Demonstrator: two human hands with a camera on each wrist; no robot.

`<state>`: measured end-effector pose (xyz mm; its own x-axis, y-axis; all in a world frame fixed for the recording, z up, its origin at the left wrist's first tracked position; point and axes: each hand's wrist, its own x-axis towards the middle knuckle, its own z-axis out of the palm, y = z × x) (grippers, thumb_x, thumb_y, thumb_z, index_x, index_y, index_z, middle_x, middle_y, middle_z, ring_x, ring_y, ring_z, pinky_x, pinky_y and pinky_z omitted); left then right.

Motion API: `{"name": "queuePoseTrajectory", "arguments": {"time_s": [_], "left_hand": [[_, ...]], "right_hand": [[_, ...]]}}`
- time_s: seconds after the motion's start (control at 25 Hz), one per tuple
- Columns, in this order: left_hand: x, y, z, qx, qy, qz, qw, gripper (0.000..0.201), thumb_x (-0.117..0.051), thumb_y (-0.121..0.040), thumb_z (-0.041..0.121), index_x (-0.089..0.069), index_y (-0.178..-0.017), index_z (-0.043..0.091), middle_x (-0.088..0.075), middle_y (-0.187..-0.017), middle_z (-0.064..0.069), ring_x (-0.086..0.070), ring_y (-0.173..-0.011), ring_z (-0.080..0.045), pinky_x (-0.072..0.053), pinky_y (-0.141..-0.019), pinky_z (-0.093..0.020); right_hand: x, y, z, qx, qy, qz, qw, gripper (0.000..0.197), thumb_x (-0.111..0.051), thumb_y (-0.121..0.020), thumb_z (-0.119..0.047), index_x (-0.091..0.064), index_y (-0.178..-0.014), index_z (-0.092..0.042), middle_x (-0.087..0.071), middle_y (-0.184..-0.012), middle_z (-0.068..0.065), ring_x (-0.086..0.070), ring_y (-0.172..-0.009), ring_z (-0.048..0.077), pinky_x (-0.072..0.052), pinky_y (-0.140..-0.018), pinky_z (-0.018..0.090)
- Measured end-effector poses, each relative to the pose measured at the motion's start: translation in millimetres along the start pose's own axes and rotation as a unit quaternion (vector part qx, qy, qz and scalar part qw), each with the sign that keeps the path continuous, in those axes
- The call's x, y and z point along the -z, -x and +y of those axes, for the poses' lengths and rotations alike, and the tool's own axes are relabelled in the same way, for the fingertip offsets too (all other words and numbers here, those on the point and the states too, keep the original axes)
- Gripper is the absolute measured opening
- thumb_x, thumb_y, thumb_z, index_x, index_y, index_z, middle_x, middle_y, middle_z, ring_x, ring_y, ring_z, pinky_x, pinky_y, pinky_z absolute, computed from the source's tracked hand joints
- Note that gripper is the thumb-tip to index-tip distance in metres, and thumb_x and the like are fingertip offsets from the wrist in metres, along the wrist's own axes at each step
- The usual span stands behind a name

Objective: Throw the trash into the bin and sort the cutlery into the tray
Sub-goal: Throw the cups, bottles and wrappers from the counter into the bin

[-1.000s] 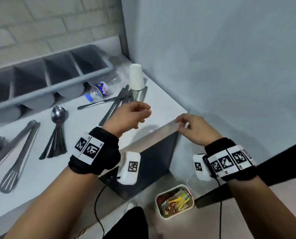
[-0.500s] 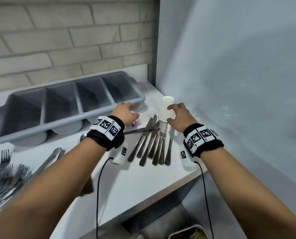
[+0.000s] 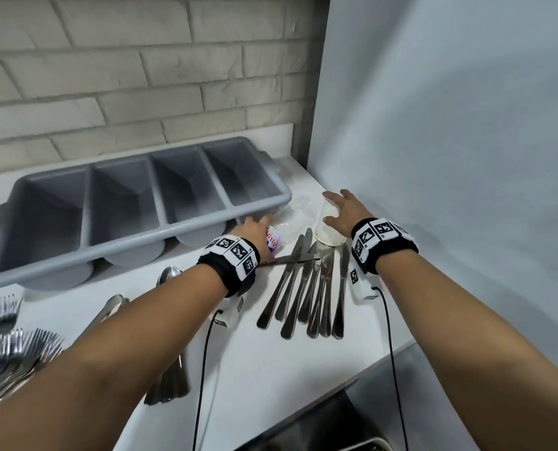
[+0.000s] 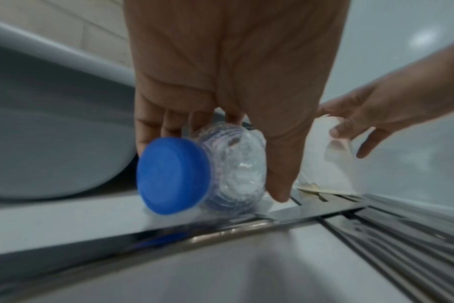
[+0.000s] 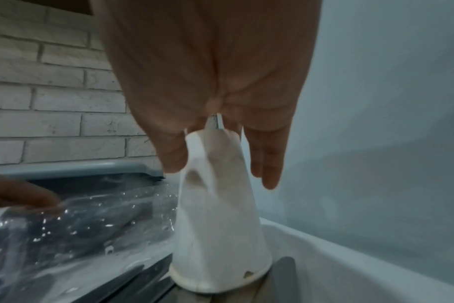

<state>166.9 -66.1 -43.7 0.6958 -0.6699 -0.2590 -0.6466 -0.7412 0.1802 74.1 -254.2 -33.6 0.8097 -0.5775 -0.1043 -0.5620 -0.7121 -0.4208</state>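
While the cup point(image 3: 327, 222) stands between the spread fingers point(image 5: 270, 164) of the right hand point(image 3: 349, 212), the left hand point(image 3: 253, 228) brackets the lying bottle point(image 3: 289, 226), grip unclear.

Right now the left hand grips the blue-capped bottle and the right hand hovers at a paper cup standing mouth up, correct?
No: the right wrist view shows the paper cup mouth down. The left hand does grip the blue-capped bottle.
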Motion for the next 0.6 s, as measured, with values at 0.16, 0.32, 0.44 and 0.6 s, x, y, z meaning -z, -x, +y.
{"name": "queuePoseTrajectory", "arguments": {"time_s": [0.16,0.32,0.44,0.6], "left_hand": [[6,12,2,0.003,0.067,0.028,0.997,0.083,-0.068,-0.071,0.043,-0.031,-0.143,0.026,-0.057,-0.128,-0.012,-0.056,-0.116,-0.034,-0.048,-0.100,-0.039],[29,44,17,-0.010,0.192,0.068,0.979,0.080,-0.067,-0.072,0.033,-0.031,-0.143,0.027,-0.057,-0.126,-0.010,-0.058,-0.111,-0.029,-0.050,-0.097,-0.036],[37,83,45,-0.039,0.281,0.075,0.956,0.076,-0.067,-0.076,0.029,-0.031,-0.143,0.025,-0.058,-0.112,-0.001,-0.058,-0.097,-0.021,-0.049,-0.086,-0.028],[1,141,94,-0.103,0.310,0.063,0.943,0.069,-0.069,-0.076,0.022,-0.034,-0.136,0.019,-0.059,-0.105,-0.002,-0.057,-0.083,-0.020,-0.042,-0.065,-0.021]], "right_hand": [[-2,15,1,0.002,-0.057,0.049,0.997,0.053,-0.054,-0.087,-0.008,-0.040,-0.137,-0.021,-0.029,-0.146,0.015,-0.050,-0.121,0.034,-0.040,-0.102,0.034],[11,55,5,0.013,-0.134,0.152,0.979,0.052,-0.055,-0.086,-0.012,-0.042,-0.135,-0.021,-0.032,-0.139,0.017,-0.049,-0.119,0.035,-0.040,-0.102,0.033],[17,106,19,0.016,-0.193,0.244,0.950,0.050,-0.058,-0.086,-0.018,-0.045,-0.134,-0.021,-0.035,-0.135,0.017,-0.046,-0.122,0.030,-0.036,-0.102,0.026],[6,195,56,0.016,-0.251,0.293,0.922,0.048,-0.059,-0.084,-0.014,-0.050,-0.132,-0.018,-0.037,-0.130,0.017,-0.045,-0.107,0.010,-0.041,-0.097,0.017]]}}
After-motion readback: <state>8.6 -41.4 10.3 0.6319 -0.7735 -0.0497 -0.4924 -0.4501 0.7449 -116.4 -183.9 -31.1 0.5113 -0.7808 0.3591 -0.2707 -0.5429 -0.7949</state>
